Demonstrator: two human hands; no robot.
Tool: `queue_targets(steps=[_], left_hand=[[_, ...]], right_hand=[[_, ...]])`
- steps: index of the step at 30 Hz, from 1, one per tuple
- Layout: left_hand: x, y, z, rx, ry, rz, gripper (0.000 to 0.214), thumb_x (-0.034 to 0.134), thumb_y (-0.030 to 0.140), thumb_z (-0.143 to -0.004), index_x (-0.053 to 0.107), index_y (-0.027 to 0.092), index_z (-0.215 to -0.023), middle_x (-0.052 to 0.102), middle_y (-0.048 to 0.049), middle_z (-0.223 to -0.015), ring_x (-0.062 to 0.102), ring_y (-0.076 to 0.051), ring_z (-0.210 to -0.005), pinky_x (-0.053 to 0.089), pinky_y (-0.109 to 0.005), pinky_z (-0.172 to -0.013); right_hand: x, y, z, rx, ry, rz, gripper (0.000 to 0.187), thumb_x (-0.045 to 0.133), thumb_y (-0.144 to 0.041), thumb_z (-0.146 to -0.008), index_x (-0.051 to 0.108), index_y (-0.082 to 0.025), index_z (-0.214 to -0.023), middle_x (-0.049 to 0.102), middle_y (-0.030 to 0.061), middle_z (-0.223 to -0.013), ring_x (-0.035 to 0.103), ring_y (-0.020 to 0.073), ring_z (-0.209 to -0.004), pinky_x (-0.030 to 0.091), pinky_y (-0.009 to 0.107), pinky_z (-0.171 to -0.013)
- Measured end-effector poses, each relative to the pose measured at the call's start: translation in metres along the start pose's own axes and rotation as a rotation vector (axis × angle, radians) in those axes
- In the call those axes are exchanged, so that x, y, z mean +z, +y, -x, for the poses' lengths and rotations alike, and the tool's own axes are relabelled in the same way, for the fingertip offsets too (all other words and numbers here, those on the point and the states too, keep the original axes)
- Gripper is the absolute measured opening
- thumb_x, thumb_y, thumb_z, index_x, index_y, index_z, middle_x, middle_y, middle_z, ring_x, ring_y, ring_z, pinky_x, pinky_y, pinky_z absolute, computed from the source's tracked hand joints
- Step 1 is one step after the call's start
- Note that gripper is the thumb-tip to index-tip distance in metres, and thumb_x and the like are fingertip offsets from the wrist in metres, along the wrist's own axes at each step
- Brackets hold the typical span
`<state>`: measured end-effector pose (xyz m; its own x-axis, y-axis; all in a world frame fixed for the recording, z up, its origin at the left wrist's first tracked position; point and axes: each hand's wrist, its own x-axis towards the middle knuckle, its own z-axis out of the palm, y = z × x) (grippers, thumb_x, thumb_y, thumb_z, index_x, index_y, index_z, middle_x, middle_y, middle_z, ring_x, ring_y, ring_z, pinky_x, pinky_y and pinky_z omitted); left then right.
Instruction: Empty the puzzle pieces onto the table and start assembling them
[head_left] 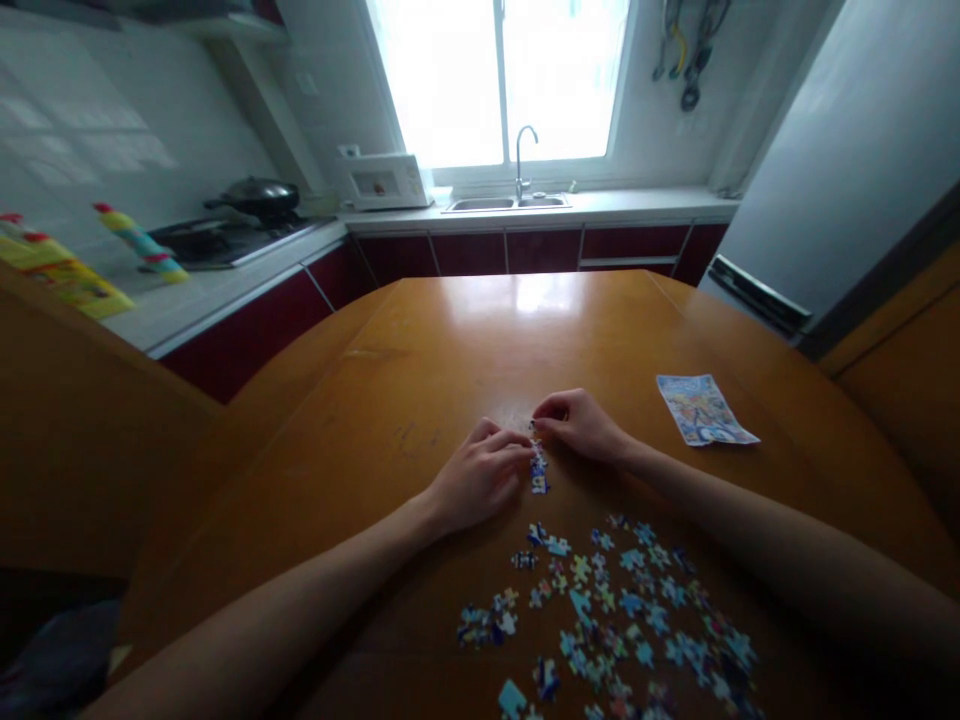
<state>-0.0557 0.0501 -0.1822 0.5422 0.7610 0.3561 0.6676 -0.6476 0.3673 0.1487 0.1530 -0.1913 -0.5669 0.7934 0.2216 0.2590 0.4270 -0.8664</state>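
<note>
A short strip of joined jigsaw puzzle pieces [539, 476] lies on the wooden table, running away from me. My left hand [486, 470] rests at its left side, fingers bent and close together, fingertips on the strip's upper part. At the far end, my right hand [576, 425] pinches a small puzzle piece [532, 424], mostly covered by the fingertips. Nearer to me, many loose puzzle pieces [600, 590] are spread between my forearms, mostly light blue with some dark blue and yellow. A smaller cluster of pieces [487, 622] lies left of them.
A creased picture sheet [705, 410] lies on the table [450, 340] beyond my right forearm. Past the table's far edge stand a counter with a sink [510, 203], a white microwave [386, 182] and a stove with a pan [259, 195]. A fridge [840, 170] stands right.
</note>
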Motion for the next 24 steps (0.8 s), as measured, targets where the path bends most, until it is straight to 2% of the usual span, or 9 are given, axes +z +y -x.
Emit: queue_targets(steps=[10,20,24], left_hand=[[0.0017,0.0002,-0.0004,-0.011,-0.042,-0.007,0.036,0.058,0.012,-0.087,0.068,0.024,-0.120,0.067,-0.0027,-0.124,0.050,-0.022,-0.104,0.045,-0.039,-0.099],[0.0000,0.0028,-0.0013,-0.027,-0.049,0.000,0.034,0.055,0.013,-0.090,0.068,0.025,-0.119,0.067,-0.0025,-0.123,0.050,-0.023,-0.103,0.046,-0.040,-0.098],[0.0002,0.0024,-0.0015,-0.027,-0.050,0.005,0.035,0.055,0.012,-0.089,0.067,0.025,-0.120,0.066,-0.0028,-0.125,0.050,-0.023,-0.104,0.047,-0.040,-0.098]], right_hand=[[0.0026,0.0015,0.0058,-0.024,-0.071,0.019,0.011,0.067,-0.019,-0.080,0.077,-0.015,-0.083,0.076,0.0049,-0.078,0.065,0.0166,-0.070,0.050,0.028,-0.068],[0.0029,0.0047,0.0063,-0.123,-0.019,0.247,0.009,0.068,-0.017,-0.081,0.077,-0.017,-0.081,0.065,0.0032,-0.077,0.057,0.0132,-0.067,0.043,0.026,-0.063],[0.0040,0.0015,0.0046,-0.106,-0.001,0.286,0.007,0.069,-0.017,-0.081,0.076,-0.016,-0.081,0.063,0.0021,-0.074,0.054,0.0125,-0.065,0.041,0.025,-0.062]])
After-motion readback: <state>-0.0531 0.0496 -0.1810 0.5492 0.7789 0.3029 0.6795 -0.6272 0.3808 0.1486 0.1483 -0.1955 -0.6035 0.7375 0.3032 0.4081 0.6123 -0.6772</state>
